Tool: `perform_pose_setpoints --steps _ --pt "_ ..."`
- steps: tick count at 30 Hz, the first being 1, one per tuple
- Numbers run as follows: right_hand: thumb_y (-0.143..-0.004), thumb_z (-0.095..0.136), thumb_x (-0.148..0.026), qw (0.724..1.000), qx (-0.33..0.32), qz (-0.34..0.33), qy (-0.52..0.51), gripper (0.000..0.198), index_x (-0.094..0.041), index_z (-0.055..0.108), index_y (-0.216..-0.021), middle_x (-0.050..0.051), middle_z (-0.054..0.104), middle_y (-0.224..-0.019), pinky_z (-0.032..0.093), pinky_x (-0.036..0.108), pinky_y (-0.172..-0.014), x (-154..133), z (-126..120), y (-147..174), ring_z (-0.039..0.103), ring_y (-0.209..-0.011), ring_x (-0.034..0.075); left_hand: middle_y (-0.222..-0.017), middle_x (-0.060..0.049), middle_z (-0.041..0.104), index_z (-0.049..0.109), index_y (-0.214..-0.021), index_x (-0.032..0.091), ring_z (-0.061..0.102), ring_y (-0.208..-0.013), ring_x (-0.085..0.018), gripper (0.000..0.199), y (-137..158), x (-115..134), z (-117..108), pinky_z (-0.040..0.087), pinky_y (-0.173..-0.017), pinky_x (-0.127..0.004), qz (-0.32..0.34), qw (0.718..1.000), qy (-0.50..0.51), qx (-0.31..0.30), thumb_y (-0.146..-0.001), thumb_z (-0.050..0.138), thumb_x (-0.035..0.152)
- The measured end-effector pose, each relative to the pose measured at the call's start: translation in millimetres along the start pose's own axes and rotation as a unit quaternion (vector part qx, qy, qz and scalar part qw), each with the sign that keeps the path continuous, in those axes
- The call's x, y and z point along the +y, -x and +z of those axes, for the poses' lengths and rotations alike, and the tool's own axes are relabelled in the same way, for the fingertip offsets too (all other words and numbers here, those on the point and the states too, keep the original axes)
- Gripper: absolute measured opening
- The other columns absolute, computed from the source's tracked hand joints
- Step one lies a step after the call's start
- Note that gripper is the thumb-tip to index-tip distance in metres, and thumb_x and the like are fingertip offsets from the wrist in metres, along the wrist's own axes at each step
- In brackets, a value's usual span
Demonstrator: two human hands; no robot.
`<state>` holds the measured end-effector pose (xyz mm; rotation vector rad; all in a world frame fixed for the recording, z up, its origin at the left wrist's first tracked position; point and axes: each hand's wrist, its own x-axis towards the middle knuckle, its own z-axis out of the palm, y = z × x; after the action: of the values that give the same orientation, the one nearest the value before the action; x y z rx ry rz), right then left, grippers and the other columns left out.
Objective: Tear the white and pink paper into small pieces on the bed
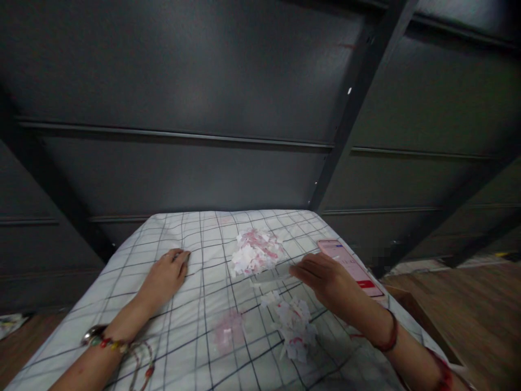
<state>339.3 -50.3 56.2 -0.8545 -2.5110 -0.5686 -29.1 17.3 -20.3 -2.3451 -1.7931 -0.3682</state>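
My left hand (166, 276) rests on the checked cloth at the left, fingers lying on the fabric and nothing held. With its fingers pinched, my right hand (321, 274) holds a thin pale strip (271, 281) that points left; its material is too blurred to tell. Just beyond the strip lies a heap of white and pink paper scraps (256, 252). A second pile of mostly white scraps (295, 326) is below my right hand. A small pink, see-through packet or sheet (228, 332) lies on the cloth nearer to me.
A white cloth with dark grid lines (191, 326) covers the table. Beside my right hand, a phone with a lit pink screen (350, 266) lies near the right edge. Dark metal panels (211, 174) stand behind the table. A cardboard box (423, 320) sits on the wooden floor at right.
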Motion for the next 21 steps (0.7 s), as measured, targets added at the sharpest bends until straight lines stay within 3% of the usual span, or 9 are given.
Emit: perform_pose_setpoints --steps 4,7,12,18,21 --pt "-0.089 0.034 -0.006 1.000 0.026 -0.003 0.004 0.025 -0.014 0.058 -0.095 0.006 0.061 -0.077 0.040 0.030 -0.063 0.7 -15.4 3.9 0.052 -0.071 0.016 -0.113 -0.016 0.054 0.054 -0.115 0.009 0.056 -0.096 -0.025 0.040 0.0 1.5 -1.3 0.044 -0.088 -0.036 -0.008 1.000 -0.008 -0.016 -0.084 0.032 0.023" --pt "-0.090 0.037 -0.010 0.999 0.050 0.000 -0.003 0.022 -0.015 0.057 -0.097 0.006 0.062 -0.081 0.041 0.030 -0.066 0.0 -7.3 -3.7 0.052 -0.073 0.016 -0.113 -0.017 0.054 0.055 -0.113 0.008 0.056 -0.096 -0.025 0.040 0.1 1.7 -1.1 0.044 -0.088 -0.037 -0.007 1.000 0.003 -0.009 -0.083 0.033 0.024" --pt "-0.087 0.040 -0.006 1.000 0.015 -0.011 -0.023 0.022 -0.016 0.059 -0.091 0.004 0.062 -0.076 0.041 0.030 -0.065 -1.8 8.4 -12.6 0.052 -0.071 0.016 -0.110 -0.014 0.056 0.057 -0.109 0.012 0.056 -0.095 -0.025 0.037 0.5 1.2 -0.1 0.045 -0.087 -0.038 -0.004 1.000 0.022 0.015 -0.083 0.032 0.023" --pt "-0.086 0.037 -0.005 0.999 0.002 -0.006 -0.035 0.027 -0.016 0.061 -0.091 0.005 0.062 -0.075 0.044 0.030 -0.065 7.8 -17.7 5.7 0.054 -0.070 0.015 -0.111 -0.014 0.055 0.056 -0.109 0.013 0.056 -0.094 -0.026 0.037 0.7 0.6 1.3 0.045 -0.087 -0.039 -0.010 0.999 0.030 0.015 -0.082 0.035 0.025" --pt "-0.087 0.033 -0.004 0.999 0.021 0.010 -0.044 0.031 -0.016 0.061 -0.093 0.005 0.063 -0.078 0.044 0.030 -0.065 11.7 -17.1 3.9 0.054 -0.071 0.014 -0.111 -0.014 0.056 0.057 -0.109 0.013 0.056 -0.095 -0.025 0.037 0.5 0.2 1.1 0.044 -0.087 -0.039 -0.010 0.999 0.029 0.015 -0.082 0.035 0.026"
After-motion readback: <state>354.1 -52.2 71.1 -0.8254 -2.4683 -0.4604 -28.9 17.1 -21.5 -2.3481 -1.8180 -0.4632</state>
